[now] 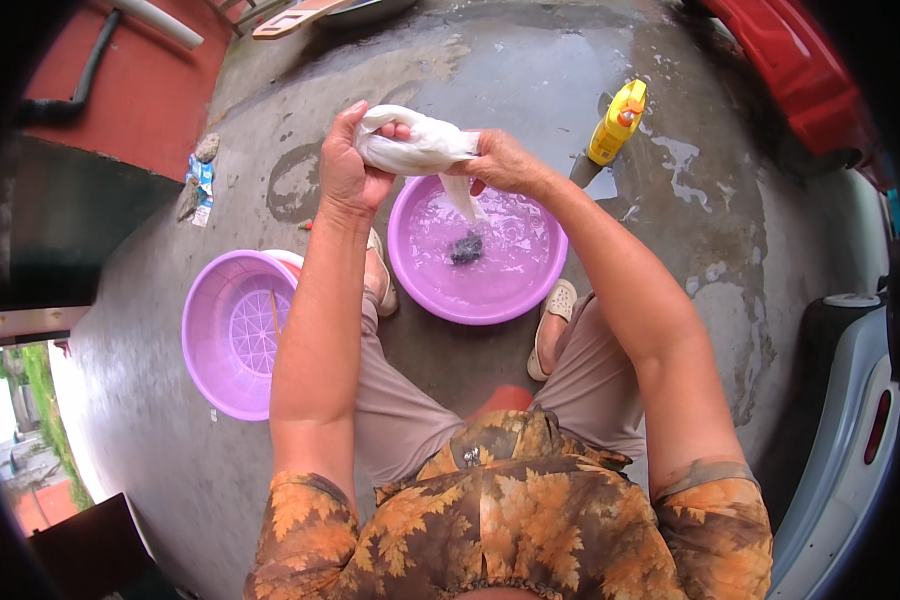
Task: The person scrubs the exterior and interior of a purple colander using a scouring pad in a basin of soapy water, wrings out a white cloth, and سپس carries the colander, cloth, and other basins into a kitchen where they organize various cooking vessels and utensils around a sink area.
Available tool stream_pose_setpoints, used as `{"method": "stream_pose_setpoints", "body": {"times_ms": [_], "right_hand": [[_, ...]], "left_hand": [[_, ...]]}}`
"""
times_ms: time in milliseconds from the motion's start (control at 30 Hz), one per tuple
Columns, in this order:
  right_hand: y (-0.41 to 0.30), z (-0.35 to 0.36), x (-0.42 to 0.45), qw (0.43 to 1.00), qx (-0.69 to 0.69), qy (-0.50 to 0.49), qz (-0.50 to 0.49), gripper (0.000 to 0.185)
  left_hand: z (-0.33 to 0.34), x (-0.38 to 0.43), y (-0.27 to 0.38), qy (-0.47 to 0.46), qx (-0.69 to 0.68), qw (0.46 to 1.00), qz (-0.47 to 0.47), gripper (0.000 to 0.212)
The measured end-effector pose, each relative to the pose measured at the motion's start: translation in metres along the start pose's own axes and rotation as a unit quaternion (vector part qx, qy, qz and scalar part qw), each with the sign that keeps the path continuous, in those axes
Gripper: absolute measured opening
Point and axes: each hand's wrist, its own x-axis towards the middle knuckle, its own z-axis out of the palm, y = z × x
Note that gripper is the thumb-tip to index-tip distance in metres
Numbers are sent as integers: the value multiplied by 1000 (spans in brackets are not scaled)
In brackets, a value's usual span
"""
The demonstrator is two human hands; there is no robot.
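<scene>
A wet white cloth point(412, 150) is stretched between my hands above the far rim of a purple plastic basin point(477, 311). My left hand point(354, 165) holds its looped left part, with fingertips showing through the loop. The right end is gripped by my right hand point(498, 161). One tail of the cloth hangs down over the basin, which holds water. In the water lies a small dark object point(466, 247), perhaps a piece of fabric. The basin stands on the floor between my feet.
A second purple basin point(228, 337) with a thin stick inside stands at the left. A yellow bottle point(616, 124) with an orange-red cap stands on the wet concrete floor point(525, 82) at the upper right. A stone point(207, 148) and a blue-white packet point(200, 180) lie by the red wall.
</scene>
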Motion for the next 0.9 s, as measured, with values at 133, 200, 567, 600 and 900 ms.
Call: {"method": "stream_pose_setpoints", "body": {"times_ms": [133, 200, 567, 600, 900], "right_hand": [[-14, -10, -4, 995, 31, 78, -57, 21], [-21, -18, -6, 989, 48, 98, -105, 22], [-39, -11, -16, 970, -9, 177, -168, 29], [-44, -4, -24, 980, 33, 136, -139, 30], [-23, 3, -8, 903, 353, 238, 63, 27]], "left_hand": [[-23, 7, 0, 110, 40, 993, 16, 25], [-27, 7, -8, 146, 117, 982, -17, 25], [-7, 9, -44, 10, -119, 957, -266, 62], [-2, 8, -43, 29, -127, 963, -237, 58], [10, 9, -48, 44, -73, 985, -151, 45]]}}
